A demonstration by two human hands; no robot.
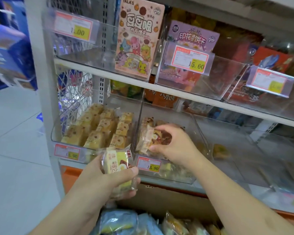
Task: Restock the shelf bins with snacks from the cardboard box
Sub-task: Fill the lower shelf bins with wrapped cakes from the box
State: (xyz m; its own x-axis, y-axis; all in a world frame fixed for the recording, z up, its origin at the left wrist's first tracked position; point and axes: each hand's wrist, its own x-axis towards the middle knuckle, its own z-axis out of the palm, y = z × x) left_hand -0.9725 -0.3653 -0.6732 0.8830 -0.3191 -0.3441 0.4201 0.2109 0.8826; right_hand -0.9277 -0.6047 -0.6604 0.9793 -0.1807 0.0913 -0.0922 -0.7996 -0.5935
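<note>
cardboard box [176,200] cropped by bottom edge, far-right price label [270,82] blurred, unreadable

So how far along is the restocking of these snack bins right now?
Partway. The left bin already looks full of yellow cakes. The right hand is setting a packet into the middle bin, which holds few so far; the left hand holds another packet. More packets remain in the cardboard box.

A tall pink cartoon-pony biscuit box [138,38] stands upright on the upper shelf level. Just right of it, a purple printed-biscuit box [193,37] stands behind a red-and-yellow price label reading 15.60 [189,59]. Pale grey floor tiles [15,141] spread out at left, with blurred blue display stands [8,53] far left.
</note>
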